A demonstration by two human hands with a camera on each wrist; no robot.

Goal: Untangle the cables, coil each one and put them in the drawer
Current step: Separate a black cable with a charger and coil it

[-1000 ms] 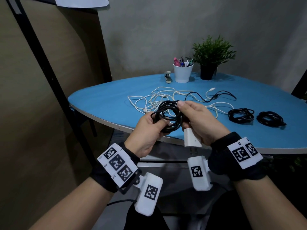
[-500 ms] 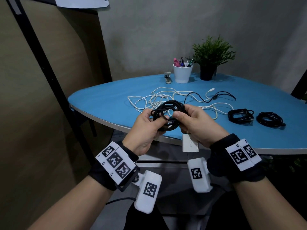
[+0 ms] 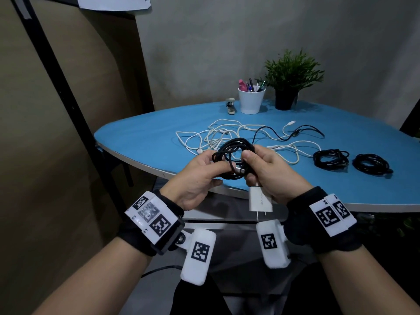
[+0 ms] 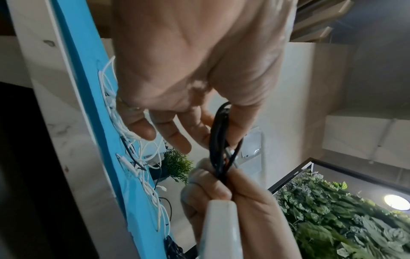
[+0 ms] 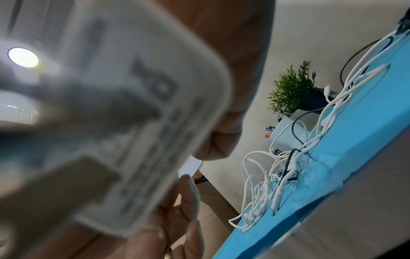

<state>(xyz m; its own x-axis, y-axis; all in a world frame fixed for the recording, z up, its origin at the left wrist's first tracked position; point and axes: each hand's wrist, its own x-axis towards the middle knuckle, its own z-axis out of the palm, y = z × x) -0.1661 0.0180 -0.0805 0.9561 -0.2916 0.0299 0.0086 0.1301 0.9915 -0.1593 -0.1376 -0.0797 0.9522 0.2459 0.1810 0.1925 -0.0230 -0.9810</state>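
Your left hand (image 3: 195, 178) and right hand (image 3: 270, 171) hold one black cable coil (image 3: 234, 159) between them, in the air just in front of the near edge of the blue table (image 3: 145, 144). Your left thumb and forefinger pinch its left side, the other fingers spread loose; your right hand is curled round its right side, thumb on top. The coil stands roughly upright, its open ring facing you, a silver plug tip (image 3: 239, 171) pointing left across its lower part. A white charger block (image 3: 261, 199) hangs below your right hand, long axis near vertical, prongs pointing down toward you.

The left wrist view shows the coil edge-on as a narrow bundle (image 4: 219, 140), which the head view does not. In the right wrist view the blurred charger (image 5: 133, 140) fills most of the picture and hides the coil.

Farther out on the table lies a loose tangle of white cables (image 3: 227, 138) with a black cable (image 3: 288, 134) running through it. To the right, well apart from the tangle, two coiled black cables (image 3: 330, 159) (image 3: 371, 164) lie side by side. At the far edge stand a white pen cup (image 3: 251, 101), a potted plant (image 3: 291, 76) and a stapler (image 3: 231, 106).
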